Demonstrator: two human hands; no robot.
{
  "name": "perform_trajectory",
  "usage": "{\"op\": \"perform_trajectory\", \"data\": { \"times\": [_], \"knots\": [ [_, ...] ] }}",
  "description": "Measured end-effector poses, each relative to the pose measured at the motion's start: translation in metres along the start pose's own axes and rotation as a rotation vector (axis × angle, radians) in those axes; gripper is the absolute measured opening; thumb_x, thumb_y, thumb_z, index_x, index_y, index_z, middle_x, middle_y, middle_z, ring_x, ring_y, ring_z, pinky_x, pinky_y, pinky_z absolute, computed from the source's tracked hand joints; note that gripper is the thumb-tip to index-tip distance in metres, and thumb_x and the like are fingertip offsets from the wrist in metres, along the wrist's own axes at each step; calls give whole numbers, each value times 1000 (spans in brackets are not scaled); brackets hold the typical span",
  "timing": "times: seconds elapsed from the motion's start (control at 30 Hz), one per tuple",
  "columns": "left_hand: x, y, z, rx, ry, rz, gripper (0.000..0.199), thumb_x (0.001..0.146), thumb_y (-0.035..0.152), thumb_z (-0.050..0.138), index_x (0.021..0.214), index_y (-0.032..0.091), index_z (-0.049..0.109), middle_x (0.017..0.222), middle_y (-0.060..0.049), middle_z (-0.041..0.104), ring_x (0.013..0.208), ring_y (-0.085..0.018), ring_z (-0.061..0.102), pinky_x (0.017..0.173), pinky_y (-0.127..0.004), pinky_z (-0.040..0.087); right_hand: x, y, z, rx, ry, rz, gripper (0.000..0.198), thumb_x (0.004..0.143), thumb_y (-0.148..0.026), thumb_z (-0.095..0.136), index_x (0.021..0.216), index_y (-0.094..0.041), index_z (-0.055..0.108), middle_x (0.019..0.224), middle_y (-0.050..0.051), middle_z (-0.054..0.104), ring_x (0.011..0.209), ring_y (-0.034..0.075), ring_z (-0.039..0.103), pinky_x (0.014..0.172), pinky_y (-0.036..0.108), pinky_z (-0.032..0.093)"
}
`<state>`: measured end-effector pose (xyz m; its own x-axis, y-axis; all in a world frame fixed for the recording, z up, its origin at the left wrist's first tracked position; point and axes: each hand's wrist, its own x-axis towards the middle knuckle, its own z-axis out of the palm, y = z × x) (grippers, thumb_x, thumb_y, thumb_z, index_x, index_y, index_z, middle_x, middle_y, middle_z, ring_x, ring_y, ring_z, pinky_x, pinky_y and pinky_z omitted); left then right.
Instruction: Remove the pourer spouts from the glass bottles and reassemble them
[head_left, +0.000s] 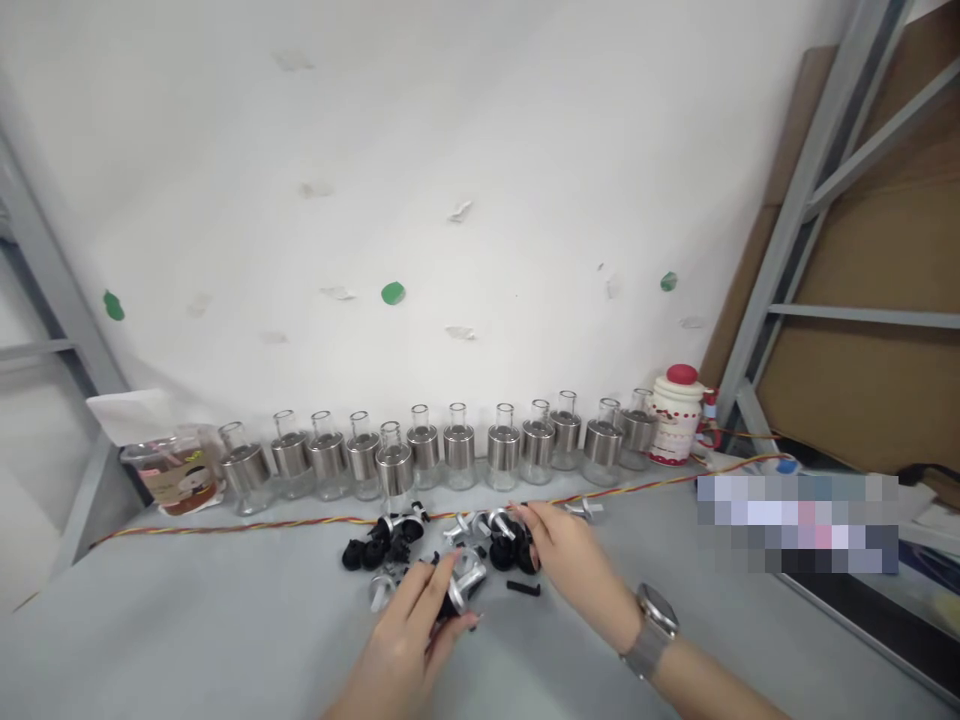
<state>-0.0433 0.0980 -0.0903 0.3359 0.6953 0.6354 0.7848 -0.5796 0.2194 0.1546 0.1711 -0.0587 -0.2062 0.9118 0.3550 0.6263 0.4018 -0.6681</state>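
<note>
My left hand (409,620) is closed around a silver-and-black bottle-top part (469,578), thumb below and fingers above. It hovers low over the grey table (247,620). My right hand (570,555) reaches into the right side of a pile of small parts, its thumb and fingers drawn together. Whatever sits between those fingertips is hidden. Black round caps (502,550) and silver spout-like pieces (465,525) lie between the hands. More black caps (373,553) are heaped at the left, and a short black stick-like piece (523,588) lies below the right fingers.
Several glass bottles with metal collars (394,462) stand in a row along the white wall. A twisted red-and-yellow wire (285,524) runs before them. At the left is a plastic cup (176,480); at the right, a white jar with a red lid (673,420). Metal shelf posts (795,230) frame the table.
</note>
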Motion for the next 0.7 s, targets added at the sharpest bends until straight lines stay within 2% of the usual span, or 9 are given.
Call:
{"op": "perform_trajectory", "data": {
  "times": [0.1,0.2,0.27,0.33,0.43,0.5,0.6,0.7],
  "knots": [
    [2,3,-1,-64,-54,-52,54,85,27,45,133,22,22,83,-3,55,59,-10,56,63,-20,49,5,11,6,-28,-8,-40,28,86,-25,35,91,-16,60,86,10,63,83,20,58,73,29,41],
    [1,4,0,-67,-84,-80,60,84,28,46,135,26,15,83,-2,54,61,-11,56,64,-21,50,0,6,8,-29,29,-62,29,86,-28,36,103,-15,55,95,11,58,91,20,53,81,31,37],
    [0,3,2,-57,-82,-116,63,83,31,47,135,27,13,83,-2,54,63,-12,56,62,-22,51,-7,-5,5,13,14,-84,29,88,-33,33,91,-17,57,86,8,58,83,19,53,76,30,39],
    [-2,0,4,-50,-79,-144,66,81,32,50,135,28,12,81,-2,55,65,-14,57,62,-23,51,-16,-17,4,122,-102,-77,39,89,-40,29,71,-18,55,71,3,56,69,16,53,66,27,40],
    [-4,-5,5,-37,-84,-100,67,79,34,52,134,28,15,82,-2,58,69,-16,59,63,-25,52,-29,-28,13,379,-365,25,45,87,-49,27,63,-18,50,53,-2,49,50,11,48,50,22,38],
    [-4,-7,4,-37,-73,-69,64,79,36,51,133,28,18,84,-3,59,68,-16,59,62,-25,52,-32,-29,23,549,-464,141,43,84,-53,31,65,-18,48,46,-5,44,39,8,41,40,20,33],
    [-2,-5,0,-63,-30,-83,59,78,39,52,129,26,25,80,-1,59,61,-14,58,59,-23,51,-29,-25,37,801,-522,360,42,75,-59,42,63,-19,44,39,-9,38,29,6,32,29,18,22],
    [2,0,-6,-64,-15,-56,39,80,36,51,114,23,38,79,-1,59,65,-14,59,62,-23,50,-25,-24,39,997,-522,492,41,66,-58,53,59,-19,41,40,-10,36,28,4,29,25,17,17]
  ]
}}
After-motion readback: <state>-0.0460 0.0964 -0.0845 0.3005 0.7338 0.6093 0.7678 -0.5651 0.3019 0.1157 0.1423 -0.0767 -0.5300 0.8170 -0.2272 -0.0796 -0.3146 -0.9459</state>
